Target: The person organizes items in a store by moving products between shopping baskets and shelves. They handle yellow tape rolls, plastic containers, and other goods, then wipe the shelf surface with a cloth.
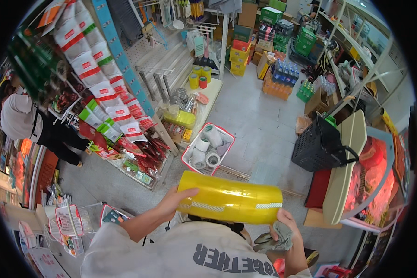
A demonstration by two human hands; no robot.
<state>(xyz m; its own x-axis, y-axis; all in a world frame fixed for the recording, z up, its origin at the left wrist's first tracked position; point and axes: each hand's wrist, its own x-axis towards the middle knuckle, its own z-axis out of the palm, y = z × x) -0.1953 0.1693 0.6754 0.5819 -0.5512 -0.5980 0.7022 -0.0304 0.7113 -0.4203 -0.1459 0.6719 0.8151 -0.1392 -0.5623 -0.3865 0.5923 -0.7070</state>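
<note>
A long, glossy yellow cylinder, which looks like a sleeve of packing tape rolls (229, 194), is held level in front of my body. My left hand (181, 198) grips its left end, thumb lying on top. At the other end, my right hand (286, 221) supports the lower right edge. A crumpled grey-green cloth or glove (282, 236) hangs at that same hand; its exact hold is partly hidden. Just beyond the cylinder, a white basket with a red rim (232, 135) sits on the floor, containing several wrapped rolls (213, 159).
A shelf of hanging snack packets (97, 69) stands left, with a person (23, 116) beyond it. At right, a black basket (312, 143) leans beside a chest freezer (345, 171). Bottle packs (282, 76) and yellow boxes (238, 58) stand on the floor farther back.
</note>
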